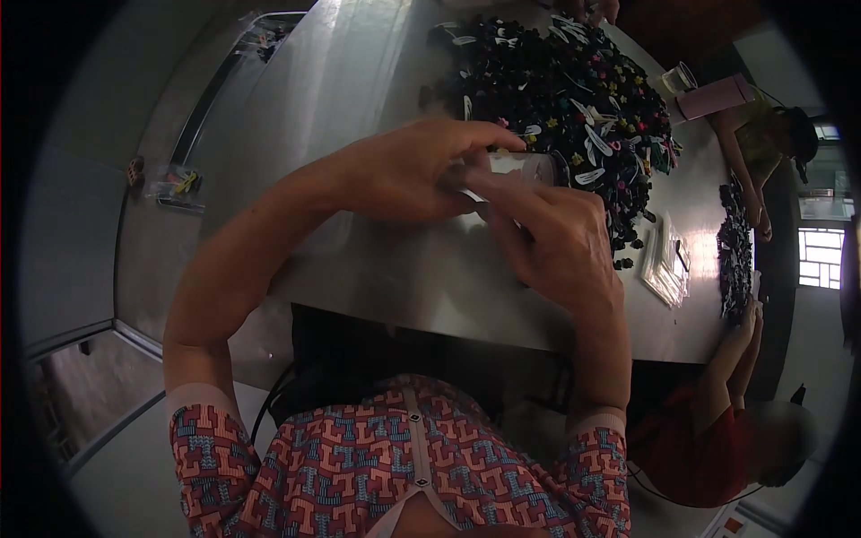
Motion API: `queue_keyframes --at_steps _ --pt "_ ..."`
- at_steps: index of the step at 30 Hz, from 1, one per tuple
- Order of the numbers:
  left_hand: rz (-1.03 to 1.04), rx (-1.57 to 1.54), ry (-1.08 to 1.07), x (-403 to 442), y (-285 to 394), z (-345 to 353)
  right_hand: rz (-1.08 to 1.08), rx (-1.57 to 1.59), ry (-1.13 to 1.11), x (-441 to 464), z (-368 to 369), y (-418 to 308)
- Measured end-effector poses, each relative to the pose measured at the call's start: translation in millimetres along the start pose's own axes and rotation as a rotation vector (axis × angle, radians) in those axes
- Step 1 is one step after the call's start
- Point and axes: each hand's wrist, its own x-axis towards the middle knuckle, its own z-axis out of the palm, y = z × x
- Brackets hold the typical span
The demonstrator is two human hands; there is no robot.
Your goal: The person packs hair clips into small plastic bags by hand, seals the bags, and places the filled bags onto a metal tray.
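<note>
A clear plastic container (536, 165) with a round rim shows between my hands, over the steel table. My left hand (408, 170) curls around its left side, with one finger stretched along the far edge. My right hand (565, 238) reaches in from the right, its fingers bent and the tips meeting my left hand. Something small and dark (454, 176) sits where the fingertips meet, blurred and partly covered. Just beyond the container spreads a large heap of hair clips (565, 90), mostly black with some white, yellow, pink and red pieces.
Clear plastic bags (665, 267) lie on the steel table (395, 287) to the right. Farther right are a dark pile (735, 242) and two people at work. A pink box (715, 97) and a clear cup (679, 79) stand at the back right.
</note>
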Motion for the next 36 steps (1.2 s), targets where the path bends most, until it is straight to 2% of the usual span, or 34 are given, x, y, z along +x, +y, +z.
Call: queue_keyframes --at_steps 5,8,10,14,16,19,25,28,30,31,32,34,35,36 --pt "-0.013 0.122 0.063 1 1 0 -0.003 -0.008 -0.004 -5 6 7" --pt "0.062 0.156 0.095 1 -8 4 0.004 -0.005 -0.010 -4 4 7" --pt "0.194 0.237 0.166 2 -8 7 -0.007 -0.006 0.001 -3 2 4" --pt "0.191 0.195 0.132 1 -8 4 0.057 -0.005 -0.056 -2 -1 1" --pt "0.302 0.425 0.215 0 -11 7 0.081 0.011 -0.070 -2 -1 2" --pt "0.181 0.410 0.211 2 -6 9 0.020 -0.010 -0.043 -3 1 4" --pt "0.094 0.267 0.220 5 -11 5 -0.029 -0.015 0.011 1 -1 4" --pt "0.056 0.215 0.286 3 -20 -4 0.029 0.123 0.025 3 -17 3" --pt "0.048 0.187 0.321 3 -28 -13 0.040 0.392 0.186 0 -25 15" --pt "0.037 0.156 0.351 2 -32 -17 0.137 0.511 0.268 1 -26 17" --pt "0.038 0.161 0.355 3 -34 -19 0.130 0.511 0.268 4 -25 24" --pt "0.063 0.161 0.431 3 -38 -22 0.398 0.330 0.280 16 -19 45" --pt "0.064 0.166 0.435 3 -39 -23 0.387 0.191 0.193 21 -18 53" --pt "0.048 0.163 0.429 3 -40 -24 0.383 0.191 0.194 25 -15 62"
